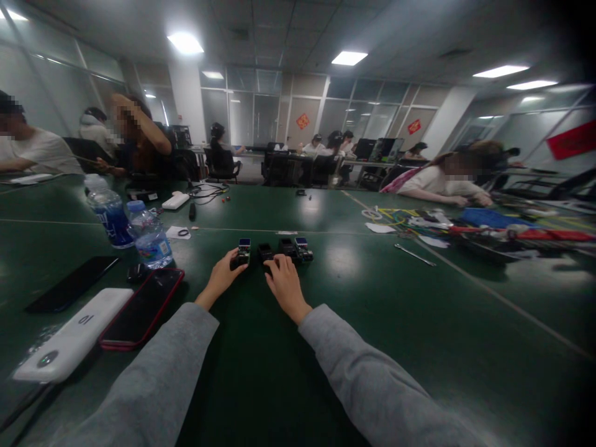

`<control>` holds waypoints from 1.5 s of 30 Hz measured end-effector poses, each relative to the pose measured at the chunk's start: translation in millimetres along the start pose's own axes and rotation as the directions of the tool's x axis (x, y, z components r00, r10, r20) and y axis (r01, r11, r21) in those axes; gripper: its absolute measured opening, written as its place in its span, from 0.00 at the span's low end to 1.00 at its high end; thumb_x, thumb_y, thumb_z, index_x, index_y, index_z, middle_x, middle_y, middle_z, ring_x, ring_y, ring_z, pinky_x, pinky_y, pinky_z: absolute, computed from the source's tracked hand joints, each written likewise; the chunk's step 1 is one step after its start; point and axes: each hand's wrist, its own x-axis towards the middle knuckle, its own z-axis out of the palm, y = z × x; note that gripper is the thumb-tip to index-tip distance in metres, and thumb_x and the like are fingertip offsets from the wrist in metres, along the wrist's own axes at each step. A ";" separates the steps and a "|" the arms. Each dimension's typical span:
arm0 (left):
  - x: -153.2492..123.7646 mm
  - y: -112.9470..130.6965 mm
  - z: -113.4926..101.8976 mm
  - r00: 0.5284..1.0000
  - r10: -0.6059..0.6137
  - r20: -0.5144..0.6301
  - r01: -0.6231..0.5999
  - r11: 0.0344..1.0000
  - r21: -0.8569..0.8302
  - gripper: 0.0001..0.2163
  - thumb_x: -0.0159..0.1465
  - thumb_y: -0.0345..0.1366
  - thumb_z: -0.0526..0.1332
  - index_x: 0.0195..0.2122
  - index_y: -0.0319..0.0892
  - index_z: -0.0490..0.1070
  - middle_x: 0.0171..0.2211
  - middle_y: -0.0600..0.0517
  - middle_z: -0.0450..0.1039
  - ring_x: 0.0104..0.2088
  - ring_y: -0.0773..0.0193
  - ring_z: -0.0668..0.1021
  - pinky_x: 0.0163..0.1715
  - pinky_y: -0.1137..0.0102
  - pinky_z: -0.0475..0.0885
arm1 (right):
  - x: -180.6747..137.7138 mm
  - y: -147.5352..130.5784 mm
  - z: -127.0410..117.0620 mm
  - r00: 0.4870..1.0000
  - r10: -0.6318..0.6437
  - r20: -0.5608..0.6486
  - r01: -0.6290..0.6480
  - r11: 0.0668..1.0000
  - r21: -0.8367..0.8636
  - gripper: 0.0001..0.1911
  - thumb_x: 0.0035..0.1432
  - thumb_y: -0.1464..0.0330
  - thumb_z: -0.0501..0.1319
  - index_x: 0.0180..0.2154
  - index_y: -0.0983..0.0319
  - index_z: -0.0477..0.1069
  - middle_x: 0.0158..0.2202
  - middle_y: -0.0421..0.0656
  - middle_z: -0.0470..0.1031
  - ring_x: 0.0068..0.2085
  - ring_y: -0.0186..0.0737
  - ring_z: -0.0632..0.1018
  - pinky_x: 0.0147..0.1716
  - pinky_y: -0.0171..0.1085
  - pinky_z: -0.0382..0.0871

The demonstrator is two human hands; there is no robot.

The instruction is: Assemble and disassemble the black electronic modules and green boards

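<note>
My left hand is closed round the left side of a small electronic module with a little screen and an exposed circuit board, thumb at its near side. Just to the right, my right hand has its fingers bent against a small black module; its fingertips partly cover the near part. Behind the right fingers stand another dark module and, beside it, a module with a bluish screen. All sit in a rough row on the green table.
At left lie a red-edged phone, a white power bank, a dark phone and two water bottles. On the right are a wrench, cables and a blue item. Other people sit around.
</note>
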 end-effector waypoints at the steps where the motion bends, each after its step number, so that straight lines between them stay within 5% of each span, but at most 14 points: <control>1: -0.2 -0.1 0.4 1.000 0.003 -0.002 -0.003 1.000 0.010 0.29 0.51 0.36 0.72 0.55 0.45 0.69 0.52 0.43 0.74 0.53 0.52 0.75 0.58 0.55 0.65 | -0.1 -0.3 -0.7 1.000 -0.001 -0.016 0.001 1.000 -0.009 0.18 0.60 0.77 0.60 0.52 0.62 0.65 0.53 0.52 0.61 0.54 0.53 0.65 0.51 0.50 0.69; 16: -3.5 5.6 -1.5 1.000 0.024 0.018 -0.025 0.996 0.080 0.28 0.53 0.38 0.70 0.56 0.46 0.68 0.51 0.44 0.74 0.53 0.50 0.75 0.56 0.54 0.66 | -2.6 4.6 13.3 0.997 -0.063 0.048 0.061 0.997 0.042 0.33 0.64 0.69 0.59 0.66 0.66 0.49 0.66 0.55 0.48 0.66 0.54 0.50 0.61 0.52 0.59; 23: -2.3 4.4 -1.8 0.999 0.027 0.021 -0.027 0.999 0.022 0.28 0.52 0.36 0.71 0.55 0.45 0.68 0.52 0.44 0.74 0.53 0.52 0.75 0.57 0.55 0.65 | -2.5 3.2 12.7 1.000 -0.013 0.011 0.013 0.999 0.037 0.17 0.67 0.72 0.54 0.56 0.69 0.63 0.57 0.56 0.63 0.60 0.52 0.62 0.58 0.50 0.62; 39: 2.1 -10.3 -2.2 0.991 0.077 0.114 -0.109 0.946 0.307 0.28 0.61 0.43 0.63 0.62 0.45 0.59 0.55 0.44 0.71 0.56 0.55 0.73 0.55 0.57 0.68 | -4.0 6.6 19.8 0.995 -0.015 0.094 0.009 0.998 0.057 0.26 0.67 0.70 0.55 0.64 0.68 0.55 0.64 0.54 0.53 0.65 0.50 0.53 0.62 0.49 0.56; 45: 3.1 -13.3 -2.0 0.991 0.088 0.104 -0.117 0.941 0.318 0.30 0.62 0.43 0.63 0.64 0.47 0.56 0.55 0.45 0.72 0.54 0.54 0.75 0.53 0.56 0.69 | -0.2 0.7 4.1 0.999 -0.001 -0.041 0.005 0.996 0.086 0.30 0.67 0.72 0.51 0.67 0.62 0.47 0.64 0.51 0.52 0.64 0.49 0.56 0.61 0.48 0.58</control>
